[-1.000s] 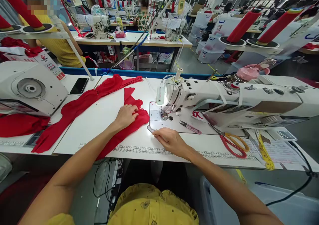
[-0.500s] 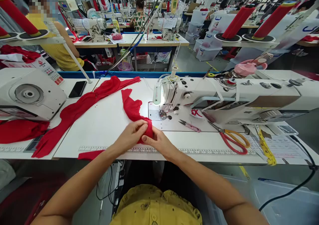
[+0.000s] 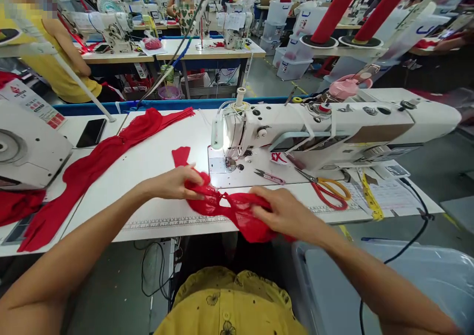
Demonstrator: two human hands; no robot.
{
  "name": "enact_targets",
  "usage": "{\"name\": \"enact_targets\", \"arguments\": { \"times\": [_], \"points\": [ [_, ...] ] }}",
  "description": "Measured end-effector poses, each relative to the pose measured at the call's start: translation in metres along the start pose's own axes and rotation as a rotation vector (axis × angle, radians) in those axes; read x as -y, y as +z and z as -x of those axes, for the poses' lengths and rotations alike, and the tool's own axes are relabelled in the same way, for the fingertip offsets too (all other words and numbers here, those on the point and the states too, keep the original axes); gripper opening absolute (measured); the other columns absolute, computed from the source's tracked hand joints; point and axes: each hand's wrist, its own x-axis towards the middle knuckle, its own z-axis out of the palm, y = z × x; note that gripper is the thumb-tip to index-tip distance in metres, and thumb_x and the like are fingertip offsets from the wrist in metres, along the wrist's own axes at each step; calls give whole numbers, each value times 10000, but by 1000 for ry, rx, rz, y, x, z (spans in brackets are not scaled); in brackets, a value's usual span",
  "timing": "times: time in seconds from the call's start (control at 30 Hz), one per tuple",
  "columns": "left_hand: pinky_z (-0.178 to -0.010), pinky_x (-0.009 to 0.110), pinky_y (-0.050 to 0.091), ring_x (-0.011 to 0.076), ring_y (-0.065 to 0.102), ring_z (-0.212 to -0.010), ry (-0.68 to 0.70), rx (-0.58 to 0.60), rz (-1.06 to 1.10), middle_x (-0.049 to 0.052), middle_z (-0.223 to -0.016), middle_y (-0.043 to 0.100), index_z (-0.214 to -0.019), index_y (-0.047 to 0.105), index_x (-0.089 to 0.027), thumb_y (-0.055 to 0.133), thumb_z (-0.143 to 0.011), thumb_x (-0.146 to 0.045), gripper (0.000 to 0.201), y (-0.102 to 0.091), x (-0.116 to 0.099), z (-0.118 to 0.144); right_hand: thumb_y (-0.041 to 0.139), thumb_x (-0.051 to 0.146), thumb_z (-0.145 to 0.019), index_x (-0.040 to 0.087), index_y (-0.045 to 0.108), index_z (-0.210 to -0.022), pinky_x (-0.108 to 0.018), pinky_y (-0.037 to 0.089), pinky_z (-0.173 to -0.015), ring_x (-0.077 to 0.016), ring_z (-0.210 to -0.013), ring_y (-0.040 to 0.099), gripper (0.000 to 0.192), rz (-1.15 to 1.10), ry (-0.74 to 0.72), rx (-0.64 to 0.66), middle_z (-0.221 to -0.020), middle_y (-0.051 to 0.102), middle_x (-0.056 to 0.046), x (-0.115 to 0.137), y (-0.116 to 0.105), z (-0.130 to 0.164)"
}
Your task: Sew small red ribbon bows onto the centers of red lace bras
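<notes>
My left hand (image 3: 176, 183) grips one half of a red lace bra piece (image 3: 242, 211), fingers closed on the fabric. My right hand (image 3: 287, 209) is closed on the other half, with some cloth hanging below the table's front edge. Between the hands the two halves join at a narrow middle, where a small gap shows the white table. A loose red end (image 3: 180, 155) lies on the table beyond my left hand. Just behind the cloth stands the sewing machine (image 3: 255, 127), its needle area (image 3: 230, 163) lit.
Left lies a long strip of red fabric (image 3: 107, 152) near a black phone (image 3: 91, 133). Right of the needle are thread snips (image 3: 270, 177), scissors (image 3: 331, 192) and a yellow tape measure (image 3: 371, 196). A clear plastic bin (image 3: 333, 275) stands below right. A person in yellow (image 3: 55, 53) sits at far left.
My hands have moved apart, the right one going right. The red piece, bunched between them before, is now spread open. The whole view has shifted somewhat to the right.
</notes>
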Motion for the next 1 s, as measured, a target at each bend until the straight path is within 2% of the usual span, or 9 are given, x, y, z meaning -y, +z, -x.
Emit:
{"name": "enact_targets", "arguments": {
  "times": [0.07,0.13,0.2,0.27,0.37,0.5,0.67,0.8,1.0],
  "points": [
    [-605,269,423,126,471,-571,-147,121,23,-20,-617,508,-626,472,-188,557,-909,-557,472,-4,-4,3,550,235,-852,204,616,-933,-283,324,-608,-198,-691,568,109,346,76,-20,-759,659,-38,-16,-22,6],
    [-546,271,374,144,460,-560,-278,113,-127,-12,-627,511,-696,491,-195,576,-888,-585,443,2,-8,1,583,174,-825,179,628,-1068,-313,388,-664,-266,-852,624,247,563,140,-146,-953,703,-114,-29,-28,6],
    [-600,306,419,201,527,-653,-357,-48,-393,32,-722,577,-809,542,-187,672,-836,-537,374,20,-14,-5,593,158,-845,143,623,-1140,-382,458,-777,-317,-1005,616,297,625,101,-355,-1099,680,-179,-34,-15,1],
    [-729,373,483,275,583,-845,-340,-283,-594,113,-918,631,-952,578,-164,680,-858,-398,272,47,-23,-13,540,176,-920,153,622,-1174,-424,492,-891,-299,-1074,607,268,508,-88,-472,-1164,667,-174,-32,11,-6],
    [-907,405,514,271,597,-1042,-139,-472,-550,148,-1128,638,-1088,583,-150,498,-964,-207,161,90,-32,-18,424,174,-999,192,621,-1202,-389,515,-986,-230,-1126,610,283,256,-390,-418,-1219,667,-114,-30,55,-20],
    [-1093,507,447,305,541,-1275,23,-440,-476,189,-1326,600,-1285,539,-108,450,-1009,-272,333,122,-23,-9,469,275,-1013,180,605,-1258,-454,494,-1058,-250,-1216,580,295,142,-497,-316,-1271,653,-123,-52,79,-35],
    [-1147,557,390,322,490,-1361,64,-317,-483,171,-1393,588,-1370,523,-116,472,-1009,-335,425,120,-13,-1,477,238,-1008,194,601,-1260,-447,484,-1057,-233,-1196,576,284,76,-516,-219,-1286,644,-111,-65,69,-40],
    [-1131,550,403,349,539,-1304,17,-320,-570,201,-1371,604,-1367,535,-43,473,-1003,-404,516,120,-24,-8,435,194,-1012,185,642,-1160,-395,520,-915,-225,-1034,584,255,82,-476,-269,-1116,670,-109,-52,68,-53],
    [-1161,583,336,353,486,-1352,-7,-337,-638,160,-1396,595,-1395,539,-109,449,-1009,-427,507,131,-24,-9,437,165,-1001,192,670,-1039,-349,477,-861,-209,-961,584,237,20,-402,-261,-1012,661,-90,-55,69,-79]
  ]
}}
